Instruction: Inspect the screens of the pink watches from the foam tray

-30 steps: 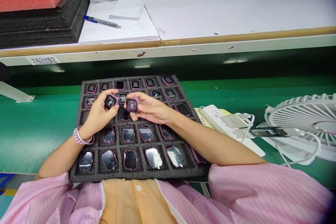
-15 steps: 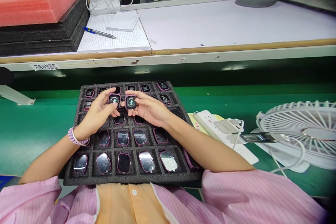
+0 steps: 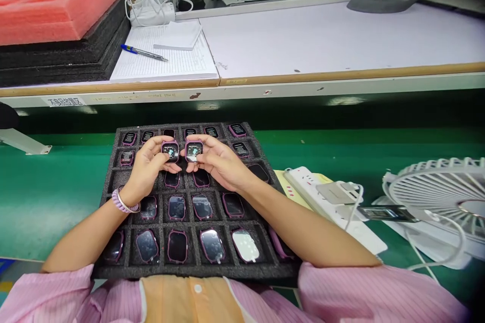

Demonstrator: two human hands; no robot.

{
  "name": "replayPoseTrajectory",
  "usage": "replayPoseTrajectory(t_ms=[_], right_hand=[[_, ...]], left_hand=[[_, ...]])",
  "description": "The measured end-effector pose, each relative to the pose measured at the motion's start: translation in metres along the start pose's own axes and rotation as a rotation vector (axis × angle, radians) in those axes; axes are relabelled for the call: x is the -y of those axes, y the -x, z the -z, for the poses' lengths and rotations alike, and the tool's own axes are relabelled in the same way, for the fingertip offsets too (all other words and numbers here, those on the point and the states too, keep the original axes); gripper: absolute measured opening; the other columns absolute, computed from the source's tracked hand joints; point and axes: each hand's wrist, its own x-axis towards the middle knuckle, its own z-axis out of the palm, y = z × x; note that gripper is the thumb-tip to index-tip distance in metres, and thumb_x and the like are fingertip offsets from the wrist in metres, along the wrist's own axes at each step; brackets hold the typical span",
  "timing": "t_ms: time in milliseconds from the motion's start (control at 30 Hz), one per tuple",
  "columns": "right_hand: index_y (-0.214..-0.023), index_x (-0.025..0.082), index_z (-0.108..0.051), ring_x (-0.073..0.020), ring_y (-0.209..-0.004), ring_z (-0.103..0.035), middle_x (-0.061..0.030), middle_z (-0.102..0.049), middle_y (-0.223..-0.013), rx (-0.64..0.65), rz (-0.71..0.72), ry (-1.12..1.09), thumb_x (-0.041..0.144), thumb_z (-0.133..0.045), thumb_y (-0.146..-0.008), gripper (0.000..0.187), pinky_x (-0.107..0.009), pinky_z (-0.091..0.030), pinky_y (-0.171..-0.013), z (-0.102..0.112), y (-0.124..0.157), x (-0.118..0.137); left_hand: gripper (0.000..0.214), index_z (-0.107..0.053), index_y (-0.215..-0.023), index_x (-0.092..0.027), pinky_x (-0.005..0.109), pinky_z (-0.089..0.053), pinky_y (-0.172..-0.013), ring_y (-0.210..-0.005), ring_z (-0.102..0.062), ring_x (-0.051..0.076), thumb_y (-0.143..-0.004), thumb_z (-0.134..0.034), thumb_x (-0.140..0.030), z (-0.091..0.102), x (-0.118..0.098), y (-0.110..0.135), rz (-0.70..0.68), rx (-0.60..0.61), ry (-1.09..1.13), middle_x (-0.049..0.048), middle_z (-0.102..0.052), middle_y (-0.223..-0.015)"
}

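Side by side above the tray, two square purple-framed smartwatches with lit screens are held up. My left hand [image 3: 149, 164] is closed around the left smartwatch [image 3: 171, 151], its thumb on the lower part of the screen. Around the right smartwatch [image 3: 194, 151] my right hand [image 3: 217, 160] is closed, thumb at the lower edge of the glass. A small gap separates the two. Beneath them lies a black foam tray [image 3: 191, 271] with rows of compartments. Most visible compartments hold a similar watch; those in the back rows show lit text, while the front ones are dark or reflective.
To the right are a white power strip [image 3: 326, 202] with a charger and a white fan [image 3: 435, 192] with cables. On the shelf, red foam [image 3: 60, 10] tops black foam sheets [image 3: 64, 60], beside lined paper [image 3: 178, 63] and a pen [image 3: 144, 53].
Both hands have brought the smartwatches slightly lower and to the right in view. The right thumb has moved down onto its watch's lower screen. The camera view has shifted slightly.
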Motion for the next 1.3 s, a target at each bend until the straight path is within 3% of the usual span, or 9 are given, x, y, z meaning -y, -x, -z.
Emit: replayPoseTrajectory(t_ms=[400, 667, 1133, 1300], right_hand=[[-0.120, 0.019, -0.059, -0.0159, -0.070, -0.073, 0.0019, -0.072, -0.083, 0.006, -0.012, 0.047, 0.023, -0.074, -0.079, 0.044, -0.026, -0.053, -0.067, -0.0005, -0.0010, -0.0035], [-0.122, 0.019, -0.058, -0.0153, -0.071, -0.072, 0.0016, -0.072, -0.085, 0.034, 0.020, 0.072, 0.026, -0.076, -0.084, 0.043, -0.026, -0.052, -0.067, 0.0017, -0.0020, -0.0073], [-0.122, 0.019, -0.059, -0.0141, -0.071, -0.070, 0.0015, -0.071, -0.091, 0.033, 0.010, 0.073, 0.019, -0.074, -0.078, 0.046, -0.028, -0.054, -0.069, -0.0010, -0.0014, -0.0077], [-0.121, 0.019, -0.060, -0.0138, -0.070, -0.071, 0.0014, -0.072, -0.090, -0.001, -0.055, -0.013, 0.017, -0.077, -0.075, 0.049, -0.025, -0.054, -0.068, -0.0001, -0.0013, -0.0058]], left_hand=[[0.048, -0.057, -0.116, -0.014, 0.024, -0.066, -0.060, -0.062, -0.075, 0.017, -0.071, -0.069, -0.028, -0.0015, -0.0007, 0.0045, 0.039, 0.044, 0.018, 0.0039, -0.070, -0.105], [0.048, -0.058, -0.115, -0.014, 0.024, -0.066, -0.061, -0.063, -0.075, 0.016, -0.071, -0.071, -0.029, -0.0020, -0.0004, 0.0048, 0.043, 0.049, 0.015, 0.0045, -0.070, -0.107], [0.045, -0.058, -0.115, -0.015, 0.022, -0.065, -0.062, -0.063, -0.074, 0.012, -0.076, -0.075, -0.026, -0.0027, 0.0066, 0.0036, -0.001, 0.064, 0.014, 0.0060, -0.067, -0.114], [0.045, -0.057, -0.116, -0.016, 0.022, -0.066, -0.064, -0.064, -0.074, 0.012, -0.077, -0.076, -0.030, -0.0004, 0.0058, 0.0047, 0.010, 0.059, 0.021, 0.0052, -0.068, -0.112]])
